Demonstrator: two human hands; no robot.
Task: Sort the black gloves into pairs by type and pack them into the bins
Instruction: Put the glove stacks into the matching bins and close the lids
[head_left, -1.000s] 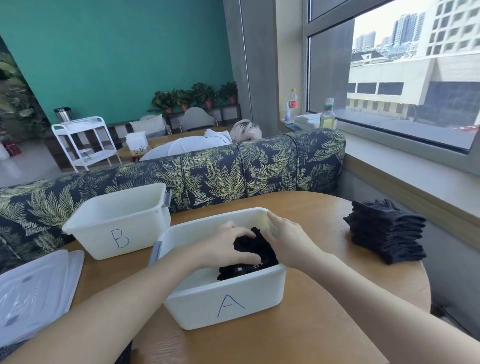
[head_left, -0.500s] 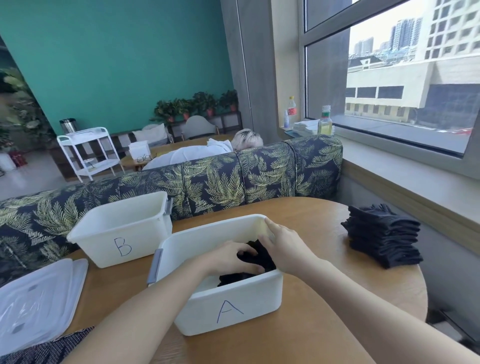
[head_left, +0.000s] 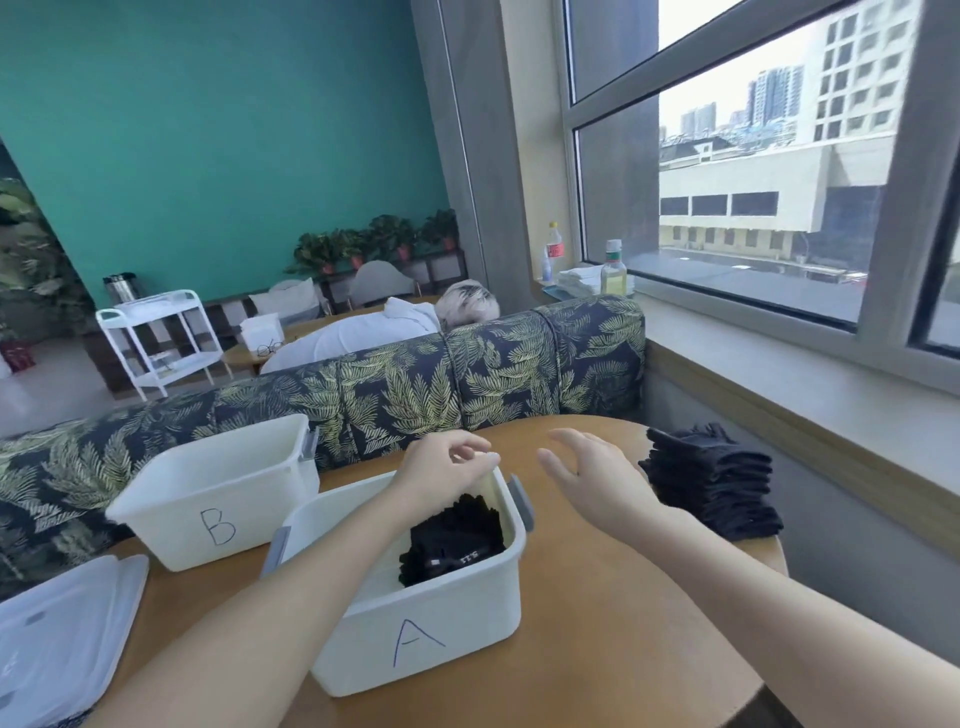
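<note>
A white bin marked A (head_left: 415, 618) stands on the round wooden table (head_left: 623, 623) in front of me, with folded black gloves (head_left: 452, 540) lying inside it. A second white bin marked B (head_left: 218, 499) stands behind it to the left; its inside is hidden. A stack of black gloves (head_left: 711, 480) sits at the table's right edge. My left hand (head_left: 441, 467) hovers above bin A's far rim, fingers loosely curled, holding nothing. My right hand (head_left: 592, 473) hangs over the table between bin A and the stack, fingers relaxed and spread.
Clear plastic lids (head_left: 57, 634) lie at the left table edge. A leaf-patterned sofa back (head_left: 415, 384) curves behind the table, with a person seated beyond it. A window sill (head_left: 831, 405) runs along the right.
Both hands have lifted out of bin A and let go of the black gloves, which now lie in the bin. The right hand moved right toward the stack.
</note>
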